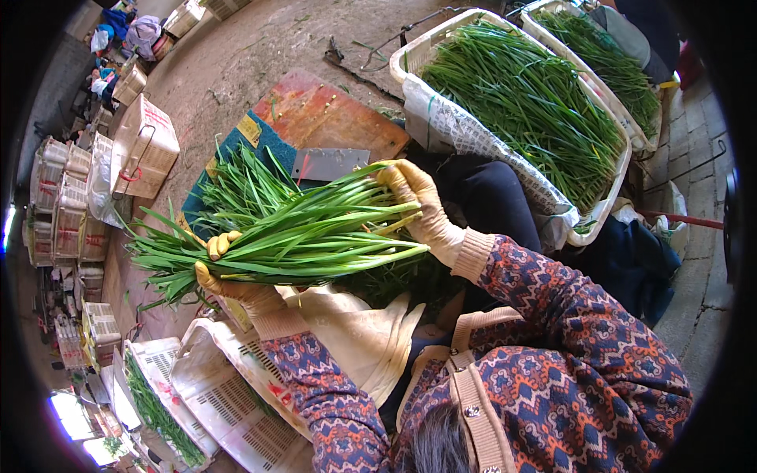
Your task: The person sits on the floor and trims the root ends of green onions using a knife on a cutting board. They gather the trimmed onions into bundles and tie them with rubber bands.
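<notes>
A loose bunch of garlic chives lies across the space before me, pale stem ends to the right and leaf tips to the left. My left hand, in a soiled yellowish glove, grips it around the leafy part. At the stem end my right hand, gloved alike, pinches some of the stalks; its fingertips are partly turned from view. Behind the bunch, more chives are heaped on a blue-green mat over a reddish wooden board. A broad metal blade rests there, its handle hidden.
A white plastic crate full of chives stands at right, with a second crate beyond it. Crates stand at lower left. A wire hook lies on the floor. Stacked crates line the far left.
</notes>
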`<state>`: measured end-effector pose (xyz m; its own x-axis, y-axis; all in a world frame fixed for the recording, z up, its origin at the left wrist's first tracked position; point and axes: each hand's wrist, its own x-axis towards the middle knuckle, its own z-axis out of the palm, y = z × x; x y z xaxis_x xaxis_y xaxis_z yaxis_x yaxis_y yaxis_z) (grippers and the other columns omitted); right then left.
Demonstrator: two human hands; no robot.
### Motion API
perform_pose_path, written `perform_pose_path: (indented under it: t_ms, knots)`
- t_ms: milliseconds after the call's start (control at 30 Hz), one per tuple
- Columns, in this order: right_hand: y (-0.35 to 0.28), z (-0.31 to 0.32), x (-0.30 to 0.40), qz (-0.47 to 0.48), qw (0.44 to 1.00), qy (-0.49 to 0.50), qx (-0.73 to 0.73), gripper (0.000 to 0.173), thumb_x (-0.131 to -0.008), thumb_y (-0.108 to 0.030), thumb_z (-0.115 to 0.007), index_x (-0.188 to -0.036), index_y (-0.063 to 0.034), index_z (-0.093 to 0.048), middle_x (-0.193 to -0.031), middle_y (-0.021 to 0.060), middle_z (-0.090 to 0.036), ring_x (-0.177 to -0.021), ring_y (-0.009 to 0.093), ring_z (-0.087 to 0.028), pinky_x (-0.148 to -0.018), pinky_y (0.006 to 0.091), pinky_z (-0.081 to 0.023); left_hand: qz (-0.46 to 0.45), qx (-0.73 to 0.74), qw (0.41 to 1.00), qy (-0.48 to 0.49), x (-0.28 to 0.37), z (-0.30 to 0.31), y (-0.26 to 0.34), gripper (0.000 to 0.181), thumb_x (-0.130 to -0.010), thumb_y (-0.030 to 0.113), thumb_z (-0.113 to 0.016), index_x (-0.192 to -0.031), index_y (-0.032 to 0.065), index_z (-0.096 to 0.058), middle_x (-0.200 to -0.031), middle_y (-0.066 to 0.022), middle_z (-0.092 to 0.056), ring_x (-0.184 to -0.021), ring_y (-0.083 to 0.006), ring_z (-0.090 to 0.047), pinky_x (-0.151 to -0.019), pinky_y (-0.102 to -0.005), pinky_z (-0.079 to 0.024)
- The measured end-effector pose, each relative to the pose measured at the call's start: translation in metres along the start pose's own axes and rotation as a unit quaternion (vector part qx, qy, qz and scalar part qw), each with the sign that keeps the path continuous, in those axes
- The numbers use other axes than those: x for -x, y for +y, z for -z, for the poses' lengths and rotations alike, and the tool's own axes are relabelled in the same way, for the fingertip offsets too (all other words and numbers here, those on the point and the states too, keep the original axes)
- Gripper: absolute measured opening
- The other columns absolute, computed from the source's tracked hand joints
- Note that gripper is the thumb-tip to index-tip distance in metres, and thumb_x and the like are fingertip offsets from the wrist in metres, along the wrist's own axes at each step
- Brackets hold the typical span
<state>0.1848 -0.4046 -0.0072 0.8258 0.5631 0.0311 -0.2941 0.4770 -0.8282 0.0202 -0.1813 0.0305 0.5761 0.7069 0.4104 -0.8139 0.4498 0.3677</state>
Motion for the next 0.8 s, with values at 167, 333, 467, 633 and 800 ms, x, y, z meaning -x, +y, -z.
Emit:
perform_pose_path:
  t_ms: [167,333,467,633,800]
  knots:
    - [0.003,0.057,-0.013,0.047,0.992,0.113,0.025,0.023,-0.097,-0.023,-0.054,-0.093,-0.0023,-0.063,-0.086,0.0023,-0.064,-0.080,0.010,-0.058,-0.078,0.0248,-0.045,-0.047,0.002,0.998,0.035,0.006,0.004,0.019,0.052,-0.086,0.026,-0.062,-0.134,0.0125,-0.045,-0.076,0.0050,-0.048,-0.075,-0.0076,-0.048,-0.087,-0.0275,-0.044]
    - [-0.012,0.124,0.012,-0.047,0.765,-0.112,0.632,0.024,-0.083,-0.019,-0.064,-0.102,-0.0049,-0.066,-0.095,0.0123,-0.067,-0.085,0.029,-0.064,-0.075,0.0329,-0.050,-0.068,0.008,0.995,0.078,0.013,-0.008,0.022,0.051,-0.084,0.025,-0.066,-0.130,0.0134,-0.048,-0.074,0.0062,-0.048,-0.073,-0.0053,-0.047,-0.083,-0.0223,-0.043]
    - [-0.026,0.065,0.006,0.070,0.890,-0.122,0.433,0.031,-0.080,-0.014,-0.071,-0.109,-0.0046,-0.066,-0.105,0.0106,-0.065,-0.096,0.019,-0.064,-0.087,0.0293,-0.050,-0.055,0.037,0.997,0.047,0.010,-0.002,0.018,0.053,-0.084,0.026,-0.068,-0.131,0.0144,-0.046,-0.078,0.0072,-0.046,-0.077,-0.0044,-0.046,-0.081,-0.0194,-0.043]
    - [-0.046,-0.002,-0.026,0.150,0.883,-0.210,0.392,0.033,-0.076,-0.021,-0.075,-0.102,-0.0023,-0.067,-0.095,0.0125,-0.065,-0.085,0.023,-0.065,-0.077,0.0313,-0.051,-0.048,0.065,0.995,0.061,0.007,-0.011,0.006,0.052,-0.084,0.024,-0.067,-0.131,0.0147,-0.046,-0.076,0.0066,-0.044,-0.075,-0.0043,-0.045,-0.083,-0.0220,-0.043]
    - [-0.024,-0.002,-0.025,0.148,0.906,-0.124,0.376,0.019,-0.084,-0.017,-0.068,-0.093,-0.0004,-0.064,-0.081,0.0119,-0.063,-0.074,0.021,-0.061,-0.069,0.0318,-0.049,-0.027,-0.036,0.998,0.042,0.005,0.001,0.011,0.050,-0.086,0.030,-0.063,-0.130,0.0147,-0.047,-0.075,0.0074,-0.044,-0.076,-0.0049,-0.046,-0.084,-0.0232,-0.042]
